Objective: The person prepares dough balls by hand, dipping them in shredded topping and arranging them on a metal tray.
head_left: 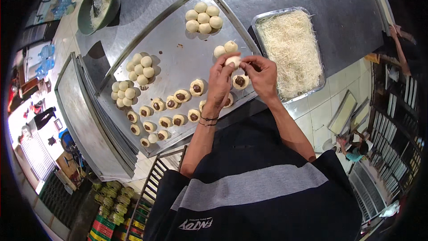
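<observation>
Between my two hands is a pale dough ball point(232, 62), held above a large metal tray. My left hand point(219, 79) is closed around its left side. The fingers of my right hand point(262, 74) pinch at its right edge. Just below them lies a flattened dough piece with dark brown filling point(240, 81). Several more filled dough pieces point(182, 96) sit in rows along the tray's near side, some partly hidden by my left forearm. Two plain dough balls point(225, 49) rest just beyond my hands.
The metal tray point(174, 27) also bears clusters of plain dough balls point(203, 18) at its far end and left. To the right stands a foil-like tray of pale shreds point(292, 53). A green bowl point(107, 15) is far left, near stacked metal trays point(89, 120). Another person point(354, 149) is lower right.
</observation>
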`<state>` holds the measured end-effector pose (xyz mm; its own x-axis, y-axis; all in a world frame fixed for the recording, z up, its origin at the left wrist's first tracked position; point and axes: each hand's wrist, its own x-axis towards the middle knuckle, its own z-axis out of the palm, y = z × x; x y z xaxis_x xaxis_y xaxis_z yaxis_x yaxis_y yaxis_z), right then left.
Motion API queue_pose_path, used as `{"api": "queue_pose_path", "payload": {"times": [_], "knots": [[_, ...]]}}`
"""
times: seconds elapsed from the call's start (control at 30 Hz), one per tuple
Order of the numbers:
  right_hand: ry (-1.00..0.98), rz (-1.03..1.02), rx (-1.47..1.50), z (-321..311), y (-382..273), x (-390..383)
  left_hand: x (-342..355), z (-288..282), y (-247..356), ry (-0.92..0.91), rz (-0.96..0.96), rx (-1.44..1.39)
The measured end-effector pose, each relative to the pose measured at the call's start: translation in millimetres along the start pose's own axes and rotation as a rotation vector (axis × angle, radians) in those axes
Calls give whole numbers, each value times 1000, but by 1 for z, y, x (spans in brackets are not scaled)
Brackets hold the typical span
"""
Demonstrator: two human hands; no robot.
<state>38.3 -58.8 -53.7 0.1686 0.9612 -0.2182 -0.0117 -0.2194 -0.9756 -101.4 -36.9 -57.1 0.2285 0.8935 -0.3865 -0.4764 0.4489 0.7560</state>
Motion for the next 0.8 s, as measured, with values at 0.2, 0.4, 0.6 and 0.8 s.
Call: {"api": "queue_pose_path", "payload": {"times": [0.2,0.4,0.6,0.8], "knots": [[14,68,57,9,-25,1,4,11,19,-7,449,931],[315,-112,-182,5,-1,43,8,-27,8,108,459,1034],[270,-199,-613,28,28,51,50,-48,0,162,381,1068],[137,-170,-465,42,31,47,23,-82,19,95,332,972]]}}
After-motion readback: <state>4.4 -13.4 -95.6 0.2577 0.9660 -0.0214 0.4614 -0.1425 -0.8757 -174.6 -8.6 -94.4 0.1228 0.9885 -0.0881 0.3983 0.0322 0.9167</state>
